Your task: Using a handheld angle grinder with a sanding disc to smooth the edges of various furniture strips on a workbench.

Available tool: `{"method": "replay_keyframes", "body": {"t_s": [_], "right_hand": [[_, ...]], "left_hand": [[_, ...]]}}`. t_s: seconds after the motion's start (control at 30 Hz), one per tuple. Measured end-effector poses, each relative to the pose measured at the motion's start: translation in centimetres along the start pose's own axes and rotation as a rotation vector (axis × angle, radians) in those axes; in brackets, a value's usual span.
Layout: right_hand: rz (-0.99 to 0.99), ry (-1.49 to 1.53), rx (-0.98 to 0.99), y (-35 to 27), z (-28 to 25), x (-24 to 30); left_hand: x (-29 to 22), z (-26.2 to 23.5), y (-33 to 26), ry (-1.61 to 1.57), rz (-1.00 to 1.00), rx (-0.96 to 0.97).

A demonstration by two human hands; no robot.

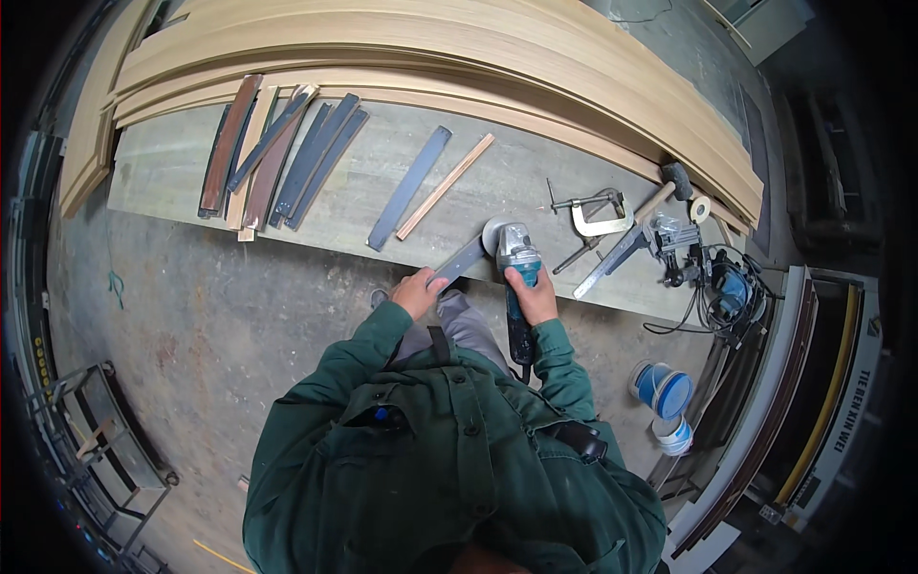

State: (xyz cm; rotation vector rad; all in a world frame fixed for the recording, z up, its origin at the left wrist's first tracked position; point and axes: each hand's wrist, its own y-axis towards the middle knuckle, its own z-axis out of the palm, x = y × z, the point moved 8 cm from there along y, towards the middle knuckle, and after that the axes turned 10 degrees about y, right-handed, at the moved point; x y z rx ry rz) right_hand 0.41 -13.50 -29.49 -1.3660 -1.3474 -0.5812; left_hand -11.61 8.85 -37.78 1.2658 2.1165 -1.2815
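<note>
My right hand (533, 295) is wrapped round the body of a teal and black angle grinder (519, 251), just below its silver head. The grinder's round disc (494, 234) meets the far end of a narrow grey strip (462, 265). At the bench's near edge, my left hand (418, 291) grips the near end of that strip. Left of it on the bench lie a dark grey strip (409, 187) and a thin bare wood strip (446, 186). Whether the disc is spinning cannot be made out.
Further left lie several dark and brown strips (320, 158). Long wooden boards (459, 43) line the bench's far side. To the right are a C-clamp (602, 215), a mallet (675, 180), a square (612, 260) and a corded power tool (732, 287). Blue-and-white buckets (663, 390) stand on the floor.
</note>
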Motion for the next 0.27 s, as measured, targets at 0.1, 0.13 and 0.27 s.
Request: {"method": "replay_keyframes", "body": {"t_s": [0.1,0.13,0.27], "right_hand": [[-0.019,-0.043,0.017,0.2,0.4,-0.2],[-0.017,-0.059,-0.002,0.2,0.3,-0.2],[0.055,0.008,0.006,0.7,-0.3,-1.4]], "left_hand": [[0.0,-0.3,0.0,0.138,0.011,-0.047],[-0.3,-0.5,-0.1,0.169,0.033,-0.076],[-0.2,-0.2,-0.2,0.111,-0.005,-0.037]]}}
